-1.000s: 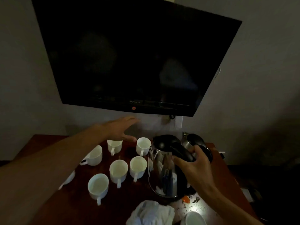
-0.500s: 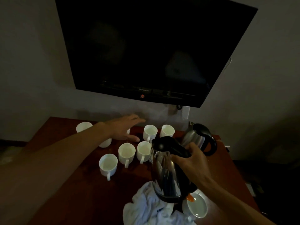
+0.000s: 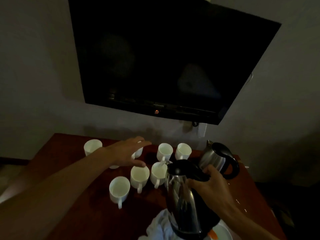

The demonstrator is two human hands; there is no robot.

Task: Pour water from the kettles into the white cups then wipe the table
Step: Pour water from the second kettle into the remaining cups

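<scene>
My right hand point(image 3: 210, 183) grips the black handle of a steel kettle point(image 3: 181, 200), held above the table with its spout near a white cup point(image 3: 158, 172). My left hand point(image 3: 129, 153) hovers open, fingers spread, over the cluster of white cups: one point(image 3: 140, 175) just below my thumb, one point(image 3: 119, 189) nearer to me, two point(image 3: 164, 150) point(image 3: 183, 150) at the back, and one point(image 3: 92, 146) at the far left. A second steel kettle point(image 3: 218, 157) stands at the back right. A white cloth point(image 3: 159, 227) lies crumpled under the held kettle.
The dark red wooden table point(image 3: 69, 196) stands against a grey wall. A black television point(image 3: 166, 56) hangs on the wall above it. A white saucer point(image 3: 222, 232) with something orange sits at the near right. The room is dim.
The view has shifted, so the table sits more to the right. The kettle in my right hand is lifted and tipped toward the cups. My left hand stays spread above them.
</scene>
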